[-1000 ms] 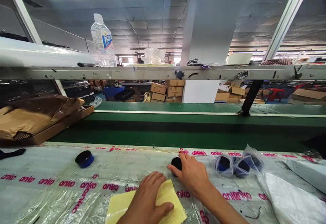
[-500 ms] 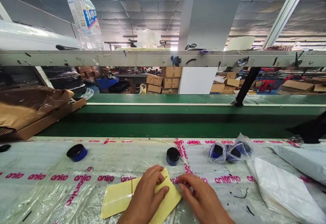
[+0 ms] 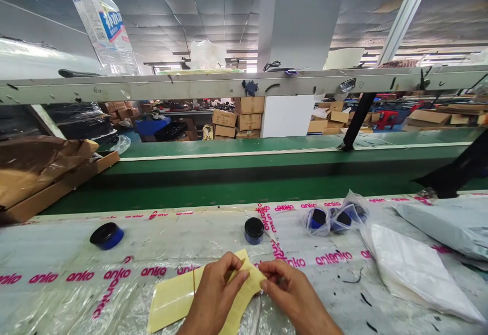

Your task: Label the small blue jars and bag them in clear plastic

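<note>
Yellow paper (image 3: 252,284) bends between two bare hands at a plastic-covered bench, lying low in the middle of the view, its right-hand part curled up and its left-hand part flat on the plastic sheeting (image 3: 68,259). The right hand (image 3: 295,294), a second ago resting at a black-topped blue tub (image 3: 254,230), has since let go and come down to the paper, where its thumb and fingers are now drawn narrow on the near right corner; the left hand (image 3: 213,289) stays over the middle, thumb and forefinger closed on the upper edge, its other fingers curled and partly hidden. The shift leaves that tub standing free just beyond the paper and puts both hands to the same piece of work, which appears to be at the handling or separating stage. Whether the paper is one sheet or several cannot be told. By count: two hands, two loose tubs, the other (image 3: 107,236) well apart at the left, and at least two more in clear bags (image 3: 330,219) to the right, with a possible third blurred by the film. Beside them lie one white bag (image 3: 415,271) and one greyish packet (image 3: 446,223), while one bottle (image 3: 104,27) stands on the shelf rail (image 3: 213,87) above
</note>
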The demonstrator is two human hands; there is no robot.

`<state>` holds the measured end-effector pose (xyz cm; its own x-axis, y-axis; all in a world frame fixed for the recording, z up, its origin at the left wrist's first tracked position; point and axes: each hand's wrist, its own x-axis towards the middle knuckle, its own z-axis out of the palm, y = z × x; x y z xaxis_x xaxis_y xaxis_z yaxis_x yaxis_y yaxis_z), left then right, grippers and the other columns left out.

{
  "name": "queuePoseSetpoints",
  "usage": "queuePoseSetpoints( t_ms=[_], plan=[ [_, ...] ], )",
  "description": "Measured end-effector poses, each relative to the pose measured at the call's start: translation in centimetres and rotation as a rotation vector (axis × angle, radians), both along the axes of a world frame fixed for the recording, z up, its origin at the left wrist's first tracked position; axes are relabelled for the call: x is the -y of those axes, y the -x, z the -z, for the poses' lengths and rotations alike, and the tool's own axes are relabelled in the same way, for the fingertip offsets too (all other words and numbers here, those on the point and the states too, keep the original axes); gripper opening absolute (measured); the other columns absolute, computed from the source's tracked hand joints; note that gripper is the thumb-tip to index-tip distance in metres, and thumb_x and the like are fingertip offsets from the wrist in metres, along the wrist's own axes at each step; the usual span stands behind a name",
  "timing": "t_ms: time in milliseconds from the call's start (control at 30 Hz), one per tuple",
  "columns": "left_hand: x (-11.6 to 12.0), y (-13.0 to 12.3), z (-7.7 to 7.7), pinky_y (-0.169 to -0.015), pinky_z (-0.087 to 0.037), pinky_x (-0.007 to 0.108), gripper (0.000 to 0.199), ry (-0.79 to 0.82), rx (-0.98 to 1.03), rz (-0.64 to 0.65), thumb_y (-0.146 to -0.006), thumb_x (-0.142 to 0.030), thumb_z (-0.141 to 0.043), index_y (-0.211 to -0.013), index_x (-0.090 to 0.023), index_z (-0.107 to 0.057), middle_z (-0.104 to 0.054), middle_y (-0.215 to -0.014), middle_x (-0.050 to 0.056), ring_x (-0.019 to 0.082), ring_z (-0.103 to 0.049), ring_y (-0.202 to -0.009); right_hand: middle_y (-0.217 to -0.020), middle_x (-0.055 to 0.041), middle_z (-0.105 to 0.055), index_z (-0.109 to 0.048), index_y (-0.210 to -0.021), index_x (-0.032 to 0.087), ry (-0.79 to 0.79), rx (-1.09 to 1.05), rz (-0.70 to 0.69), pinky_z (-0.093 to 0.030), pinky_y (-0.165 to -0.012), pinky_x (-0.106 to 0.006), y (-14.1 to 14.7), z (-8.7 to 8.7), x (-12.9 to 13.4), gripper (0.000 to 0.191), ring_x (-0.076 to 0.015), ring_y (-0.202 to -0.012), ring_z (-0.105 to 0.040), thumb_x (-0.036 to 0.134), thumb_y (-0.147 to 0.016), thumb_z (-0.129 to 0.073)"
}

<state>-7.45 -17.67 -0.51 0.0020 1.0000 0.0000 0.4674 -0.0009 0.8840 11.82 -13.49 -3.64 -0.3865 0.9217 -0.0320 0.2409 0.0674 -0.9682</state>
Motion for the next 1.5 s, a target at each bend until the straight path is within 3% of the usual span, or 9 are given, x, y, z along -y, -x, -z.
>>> queuePoseSetpoints(
  t_ms=[167, 500, 867, 1133, 1367, 1500],
  plan=[
    [0.1, -0.1, -0.2, -0.071, -0.038, 0.027, 0.029, 0.016, 0.013, 0.000, -0.092, -0.046, -0.055, -0.079, -0.020, -0.054, -0.059, -0.078, -0.001, 0.018, -0.054, -0.077, -0.089, -0.0070, -0.074, -0.076, -0.089, 0.018, 0.039, -0.010, 0.021, -0.049, -0.072, -0.032, 0.1, -1.1, 0.3, 0.024, -0.0234, -0.080, -0.065, 0.034, -0.076, -0.064],
    [0.2, -0.1, -0.5, -0.069, -0.036, 0.027, 0.024, 0.018, -0.062, 0.008, -0.092, -0.041, -0.056, -0.079, -0.021, -0.054, -0.060, -0.077, -0.002, 0.018, -0.055, -0.076, -0.081, -0.0054, -0.073, -0.072, -0.084, 0.017, 0.029, 0.056, 0.047, -0.047, -0.065, -0.029, -0.1, -0.5, 0.4, 0.018, -0.0206, -0.072, -0.063, 0.032, -0.076, -0.064],
    [0.3, -0.3, -0.7, -0.070, -0.035, 0.026, 0.020, 0.003, -0.135, 0.021, -0.092, -0.037, -0.056, -0.078, -0.021, -0.052, -0.060, -0.077, -0.003, 0.018, -0.055, -0.076, -0.077, -0.0016, -0.072, -0.070, -0.079, 0.020, -0.165, 0.249, 0.040, -0.043, -0.065, -0.027, -0.1, -0.4, 1.0, 0.015, -0.0181, -0.071, -0.063, 0.026, -0.083, -0.056],
    [0.4, 0.1, -0.7, -0.069, -0.034, 0.025, 0.018, 0.010, -0.131, 0.086, -0.091, -0.033, -0.057, -0.078, -0.021, -0.052, -0.059, -0.077, -0.004, 0.016, -0.053, -0.075, -0.073, -0.0008, -0.064, -0.062, -0.070, 0.019, -0.002, 0.039, 0.015, -0.039, -0.063, -0.025, -0.2, -1.1, 1.0, 0.009, -0.0152, -0.070, -0.055, 0.023, -0.075, -0.056],
    [0.3, 0.0, -1.0, -0.067, -0.034, 0.025, 0.020, 0.048, -0.087, 0.101, -0.092, -0.036, -0.056, -0.080, -0.021, -0.051, -0.057, -0.075, -0.004, 0.016, -0.051, -0.074, -0.064, 0.0025, -0.055, -0.063, -0.069, 0.017, 0.386, -0.218, 0.028, -0.030, -0.052, -0.022, -0.5, -1.1, 0.4, 0.023, -0.0097, -0.056, -0.039, 0.039, -0.069, -0.069],
    [0.2, -0.1, -1.3, -0.068, -0.033, 0.025, 0.019, 0.052, -0.100, 0.103, -0.092, -0.035, -0.055, -0.079, -0.021, -0.050, -0.057, -0.075, -0.004, 0.016, -0.051, -0.074, -0.063, 0.0027, -0.054, -0.063, -0.069, 0.016, 0.405, -0.275, 0.014, -0.031, -0.053, -0.021, -0.7, -1.2, 0.5, 0.024, -0.0095, -0.058, -0.039, 0.039, -0.071, -0.071]
  ],
)
